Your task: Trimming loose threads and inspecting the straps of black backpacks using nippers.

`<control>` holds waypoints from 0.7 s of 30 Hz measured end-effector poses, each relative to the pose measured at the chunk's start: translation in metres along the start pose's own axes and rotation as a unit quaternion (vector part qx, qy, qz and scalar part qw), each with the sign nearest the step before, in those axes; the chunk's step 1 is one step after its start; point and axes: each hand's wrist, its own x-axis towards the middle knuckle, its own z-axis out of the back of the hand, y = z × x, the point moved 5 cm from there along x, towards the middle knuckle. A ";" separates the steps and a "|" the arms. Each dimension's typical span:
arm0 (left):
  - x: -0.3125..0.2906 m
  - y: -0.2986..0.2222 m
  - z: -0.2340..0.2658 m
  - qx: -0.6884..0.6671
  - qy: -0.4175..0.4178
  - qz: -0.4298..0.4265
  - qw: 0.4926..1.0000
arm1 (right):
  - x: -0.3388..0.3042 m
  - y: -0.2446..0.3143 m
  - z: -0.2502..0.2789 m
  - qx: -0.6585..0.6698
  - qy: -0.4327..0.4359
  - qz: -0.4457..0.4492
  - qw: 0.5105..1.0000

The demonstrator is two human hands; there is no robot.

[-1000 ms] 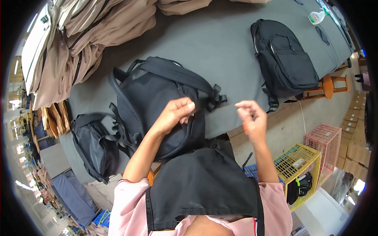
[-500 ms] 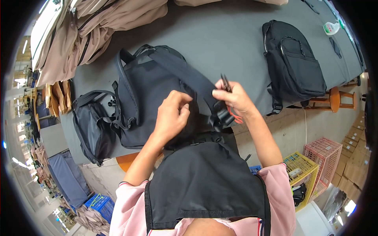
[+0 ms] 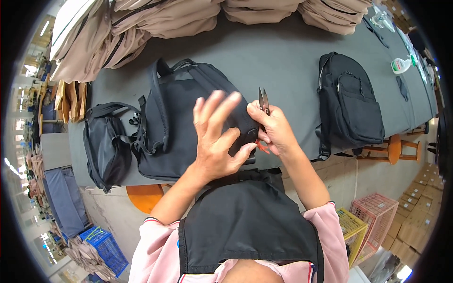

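Note:
A black backpack (image 3: pixel 181 106) lies on the grey-covered table, shoulder straps up, in front of me. Over its right side is my left hand (image 3: pixel 212 148), fingers spread and slightly blurred. Its thumb reaches toward the strap end by my other hand; I cannot tell whether they touch. My right hand (image 3: pixel 276 129) is closed around small dark thread snips (image 3: pixel 264 101), whose two pointed blades stick up past the thumb. A red-orange strip (image 3: pixel 262 147) shows below that hand's fingers. Whether these fingers also pinch the strap is hidden.
A smaller black bag (image 3: pixel 107 148) sits left of the backpack, and another black backpack (image 3: pixel 354 104) lies to the right. Beige fabric bags (image 3: pixel 181 21) are piled along the far side. A spray bottle (image 3: pixel 400 65) lies far right. Beyond the near edge are wooden stools (image 3: pixel 392 150) and plastic crates (image 3: pixel 375 221).
My left hand has gone from curled fingers to spread ones. My right hand has shifted slightly down and left with the snips. The strap it lifted now lies lower, against the backpack.

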 end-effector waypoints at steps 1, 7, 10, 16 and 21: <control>0.001 0.007 -0.005 -0.056 0.061 -0.006 0.997 | 0.003 -0.001 0.000 0.022 0.014 -0.007 1.000; -0.011 0.030 -0.026 -0.317 0.126 0.222 0.914 | -0.037 0.017 0.020 -0.274 -0.131 0.150 0.941; -0.014 0.032 -0.035 -0.384 0.128 0.276 0.872 | -0.052 0.029 0.021 -0.420 -0.160 0.276 0.850; -0.013 0.036 -0.036 -0.406 0.129 0.304 0.852 | -0.068 0.051 0.012 -0.552 -0.134 0.337 0.751; -0.014 0.036 -0.038 -0.370 0.185 0.288 0.863 | -0.066 0.057 0.002 -0.618 -0.088 0.400 0.672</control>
